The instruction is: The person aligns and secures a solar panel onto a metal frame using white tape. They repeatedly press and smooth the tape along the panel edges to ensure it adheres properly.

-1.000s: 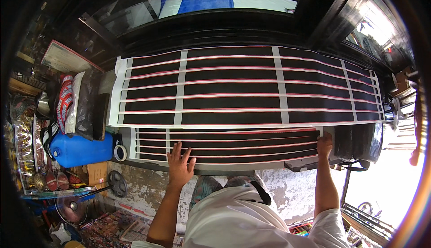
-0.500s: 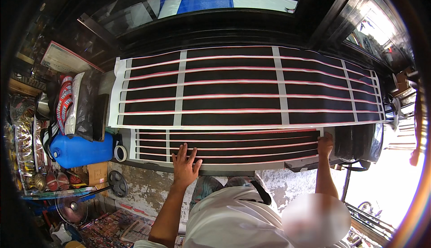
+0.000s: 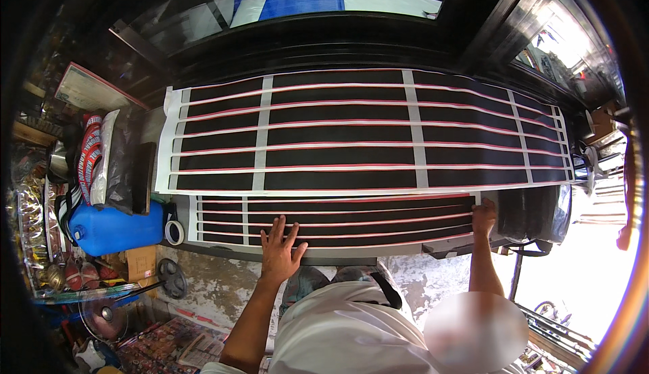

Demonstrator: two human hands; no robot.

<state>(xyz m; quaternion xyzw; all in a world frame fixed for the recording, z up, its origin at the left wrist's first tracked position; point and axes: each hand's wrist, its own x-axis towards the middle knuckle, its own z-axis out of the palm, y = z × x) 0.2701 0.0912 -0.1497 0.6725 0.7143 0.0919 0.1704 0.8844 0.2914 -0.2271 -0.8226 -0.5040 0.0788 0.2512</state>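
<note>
Along the near side of the table lies a row of black strips edged in white and red. My left hand rests palm down, fingers spread, on the nearer strips left of the middle. At their right end, my right hand has its fingers curled closed at the end of a far black strip; its fingertips are partly hidden. Beyond this row is a larger sheet of black bands with white and red lines between them. Grey tape strips cross it, and one grey band crosses the near row's left part.
A roll of tape and a blue plastic container are at the left. Red printed ribbons hang beside dark plastic-wrapped bundles. A black wrapped bundle sits at the right end. Dark-framed glass borders the far side.
The view has shifted slightly. The far strip of the near row now lies straighter at its right end, where a red wedge showed before. My left hand stays spread on the strips.
</note>
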